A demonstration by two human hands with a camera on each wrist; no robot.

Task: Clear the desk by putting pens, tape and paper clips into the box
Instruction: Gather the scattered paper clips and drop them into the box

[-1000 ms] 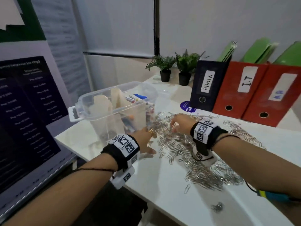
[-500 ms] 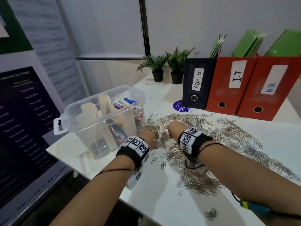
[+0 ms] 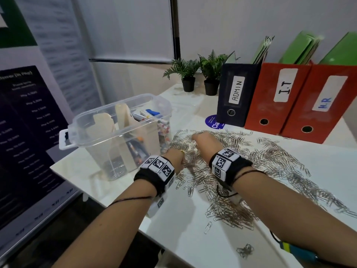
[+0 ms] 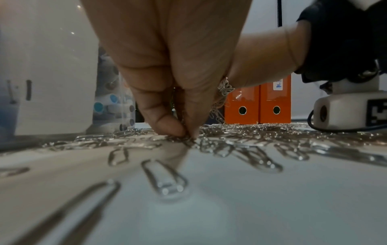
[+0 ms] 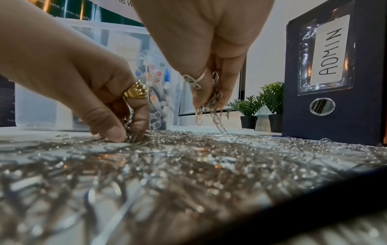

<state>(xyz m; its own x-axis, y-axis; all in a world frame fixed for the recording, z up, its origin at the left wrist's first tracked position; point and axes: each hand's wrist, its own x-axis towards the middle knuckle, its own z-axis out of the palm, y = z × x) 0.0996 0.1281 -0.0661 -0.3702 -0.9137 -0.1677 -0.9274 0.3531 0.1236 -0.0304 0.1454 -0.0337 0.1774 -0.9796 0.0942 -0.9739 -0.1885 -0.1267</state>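
The person is gathering paper clips (image 3: 241,171), which are lying spread in a wide silver heap across the white desk (image 3: 289,238), from just right of the box (image 3: 123,120) out to the near right edge. The left hand (image 3: 176,159) is working at the heap's near left edge, beside the box; in the left wrist view its fingertips (image 4: 167,127) are pressing together on the desk and pinching a small clump of clips. The right hand (image 3: 204,141) is sitting a little farther in, and the right wrist view is showing it lifted off the surface with its fingers closed narrowly round a bunch, a linked string of clips dangling down to the heap. Both hands are probably working close to the box so each handful has only a short way to travel. The clear box is standing at the left of the desk, open on top, already holding pens (image 3: 164,130) and beige tape rolls (image 3: 123,117), with some clips at its bottom. Most of the clips are still waiting on the desk, and a small tangle (image 3: 245,250) is lying apart at the near edge.
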